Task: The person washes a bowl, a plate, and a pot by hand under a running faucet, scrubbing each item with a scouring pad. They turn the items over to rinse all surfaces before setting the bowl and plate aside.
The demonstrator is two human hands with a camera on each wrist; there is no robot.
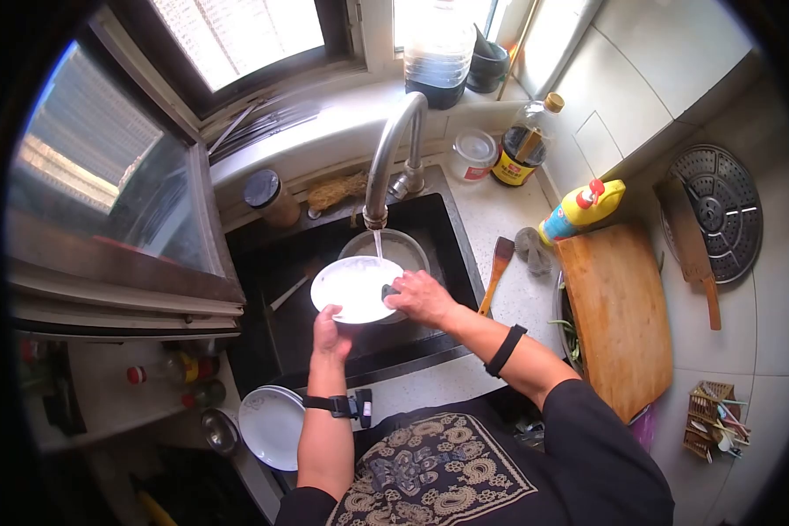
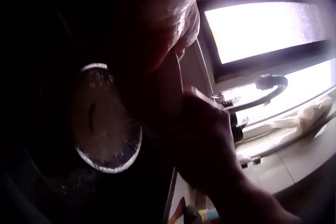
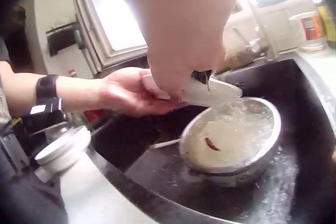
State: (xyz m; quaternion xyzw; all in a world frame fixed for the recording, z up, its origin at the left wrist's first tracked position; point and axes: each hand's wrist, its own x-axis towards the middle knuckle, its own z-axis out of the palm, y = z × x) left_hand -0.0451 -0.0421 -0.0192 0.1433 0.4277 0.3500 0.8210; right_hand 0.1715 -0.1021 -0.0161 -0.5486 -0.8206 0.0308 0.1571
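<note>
Over the black sink [image 1: 289, 355], my left hand [image 1: 330, 335] grips a white plate [image 1: 351, 285] by its near edge, thumb at the rim and fingers beneath. My right hand [image 1: 421, 300] holds a dark scrubber [image 1: 388, 292] against the plate's right side; most of the scrubber is hidden by the fingers. Water runs from the curved faucet [image 1: 381, 175] onto the tilted plate. Below it, in the right wrist view, a metal bowl [image 3: 270, 129] holds cloudy water with a dark red strip [image 3: 211, 144] floating in it. The left wrist view is very dark.
Stacked white plates [image 1: 272, 430] stand left of the sink's front edge. On the right counter lie a wooden spatula [image 1: 497, 273] and a cutting board [image 1: 618, 320], near a yellow bottle [image 1: 583, 210]. A sauce bottle [image 1: 523, 145] stands behind. An open window sash [image 1: 123, 193] juts in at left.
</note>
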